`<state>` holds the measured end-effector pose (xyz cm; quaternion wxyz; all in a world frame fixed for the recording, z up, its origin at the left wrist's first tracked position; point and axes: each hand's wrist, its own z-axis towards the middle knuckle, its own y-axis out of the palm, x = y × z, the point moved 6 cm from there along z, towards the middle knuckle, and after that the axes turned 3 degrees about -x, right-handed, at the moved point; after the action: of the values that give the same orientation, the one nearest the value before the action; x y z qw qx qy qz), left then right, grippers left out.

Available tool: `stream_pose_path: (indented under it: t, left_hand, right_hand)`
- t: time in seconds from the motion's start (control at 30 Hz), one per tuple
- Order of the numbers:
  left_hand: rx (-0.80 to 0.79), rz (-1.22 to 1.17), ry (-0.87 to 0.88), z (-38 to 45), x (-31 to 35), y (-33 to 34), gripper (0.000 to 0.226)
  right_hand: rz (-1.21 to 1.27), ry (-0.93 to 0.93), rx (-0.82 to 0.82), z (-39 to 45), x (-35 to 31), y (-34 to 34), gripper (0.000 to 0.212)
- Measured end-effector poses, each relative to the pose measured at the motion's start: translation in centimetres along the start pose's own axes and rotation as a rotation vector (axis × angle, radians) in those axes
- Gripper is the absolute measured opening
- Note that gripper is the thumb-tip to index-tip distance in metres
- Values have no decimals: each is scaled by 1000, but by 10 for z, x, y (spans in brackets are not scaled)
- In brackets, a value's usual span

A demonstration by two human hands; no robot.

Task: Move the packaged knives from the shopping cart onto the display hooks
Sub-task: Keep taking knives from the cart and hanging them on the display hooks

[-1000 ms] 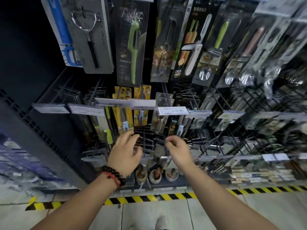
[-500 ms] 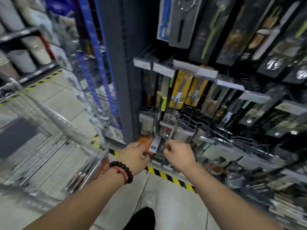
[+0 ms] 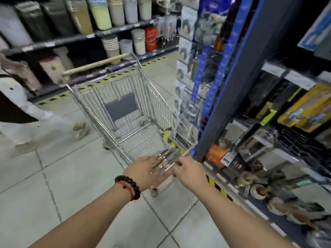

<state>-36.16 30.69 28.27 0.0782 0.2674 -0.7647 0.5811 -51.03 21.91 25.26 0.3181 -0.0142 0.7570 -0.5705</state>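
A silver wire shopping cart (image 3: 100, 106) stands on the tiled floor ahead of me. At its near end lies a blurred bundle of clear packaged knives (image 3: 165, 157). My left hand (image 3: 145, 173), with bead bracelets at the wrist, curls around the bundle's left side. Its fingers show through the clear plastic. My right hand (image 3: 192, 173) touches the bundle's right edge with bent fingers, and blur hides its grip. The display hooks (image 3: 293, 138) with hanging knife packs run along the shelving on my right.
A dark upright post (image 3: 231, 97) of the shelving stands right beside the cart's near right corner. A person in white (image 3: 26, 122) walks on the left. Shelves of rolled goods (image 3: 111, 24) line the far side. A black-yellow stripe (image 3: 217, 189) marks the shelf base.
My view has swung left from the hook display to the cart. Both hands have left the hooks and come down onto the packaged knives at the cart's near end.
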Motion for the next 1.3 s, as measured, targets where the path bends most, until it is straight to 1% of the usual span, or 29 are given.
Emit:
stream_pose_path:
  t: [0.03, 0.1, 0.2, 0.23, 0.3, 0.43, 0.57, 0.73, 0.9, 1.0, 1.13, 1.23, 1.3]
  left_hand:
    - [1, 3, -5, -5, -25, -4, 51]
    - [-19, 20, -2, -15, -71, -13, 49]
    - [-38, 64, 30, -19, -124, -35, 40]
    - [-36, 71, 52, -19, -137, -42, 39]
    - [-48, 71, 79, -15, -159, -53, 40]
    - [-121, 91, 145, 9, -176, -63, 44]
    - [-190, 101, 190, 62, -176, -73, 46]
    - [-278, 118, 258, 144, -172, -77, 51]
    - [-418, 142, 280, 238, -165, -66, 53]
    - [-525, 135, 271, 276, -160, -44, 52]
    - [-670, 78, 203, 320, -162, 5, 50]
    - [-759, 65, 152, 351, -164, 48, 56]
    - [-787, 56, 120, 370, -168, 79, 54]
  right_hand:
    - [-3, 6, -7, 3, -18, 13, 27]
    - [57, 32, -25, 6, -52, 41, 29]
    - [69, 62, -88, 13, -99, 80, 15]
    - [62, 84, -105, 15, -111, 88, 16]
    - [54, 126, -108, 22, -130, 101, 23]
    - [55, 212, -94, 37, -146, 110, 17]
    - [110, 307, -68, 67, -138, 111, 19]
    - [268, 472, -12, 128, -114, 132, 22]
    - [361, 595, -26, 197, -88, 157, 26]
    - [417, 710, -13, 211, -69, 167, 26]
    - [494, 841, 5, 217, -37, 178, 33]
    - [567, 974, 23, 219, -9, 201, 31]
    - [602, 1034, 20, 224, 7, 219, 25]
